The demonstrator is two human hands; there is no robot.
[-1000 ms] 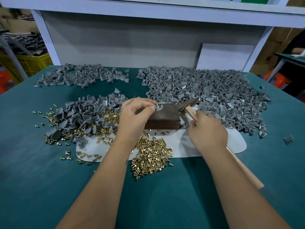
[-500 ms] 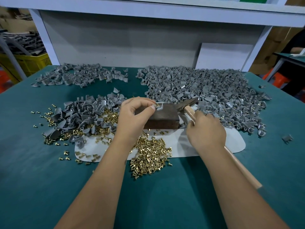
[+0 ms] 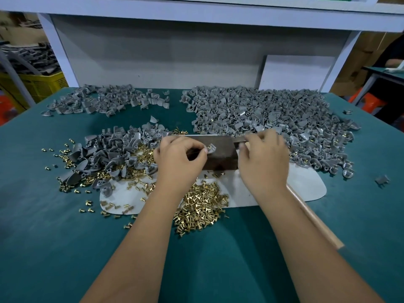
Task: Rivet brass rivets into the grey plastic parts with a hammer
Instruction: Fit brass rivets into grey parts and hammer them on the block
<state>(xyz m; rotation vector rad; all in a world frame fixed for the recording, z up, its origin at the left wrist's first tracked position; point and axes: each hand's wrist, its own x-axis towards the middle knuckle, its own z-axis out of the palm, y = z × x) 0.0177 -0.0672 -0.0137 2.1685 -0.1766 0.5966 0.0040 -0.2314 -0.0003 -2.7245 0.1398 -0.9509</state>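
Since the earlier frame the right hand has slid up the hammer toward its head, fingers curled round the handle right of centre. At centre the left hand pinches a grey plastic part on the dark block. Brass rivets lie piled below. No writing is legible.

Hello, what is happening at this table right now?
A person is riveting small parts. The left hand pinches a grey plastic part on a dark metal block. The right hand grips a wooden-handled hammer, its head low beside the block. Loose brass rivets lie heaped in front, and grey parts are piled around.
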